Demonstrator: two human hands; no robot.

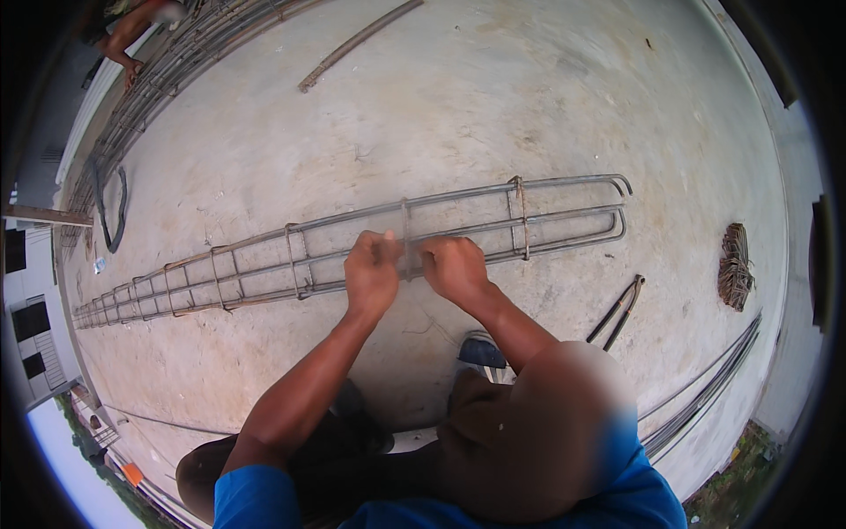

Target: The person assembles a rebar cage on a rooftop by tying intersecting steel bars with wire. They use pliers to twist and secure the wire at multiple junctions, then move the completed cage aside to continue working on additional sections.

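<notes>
A long rebar cage (352, 213) of straight bars and square stirrups lies across the concrete floor in front of me. Its hooked bar ends are on the right. My left hand (374, 269) is closed on the near side of one stirrup (405, 216). Just right of the same stirrup is my right hand (455, 269), its fingers curled and its thumb pressed toward the forefinger. Slight blur and the fingers hide whatever is pinched in either hand. To the right stands another stirrup (526, 225), tied around the bars.
Long-handled pincers (617, 313) lie right of my shoe (482, 351). Farther right are a bundle of tie wire (735, 269) and loose thin rods (705, 388). A bar (361, 44) lies at the far side. Another person's hand (130, 70) touches stacked rebar (176, 75) at far left.
</notes>
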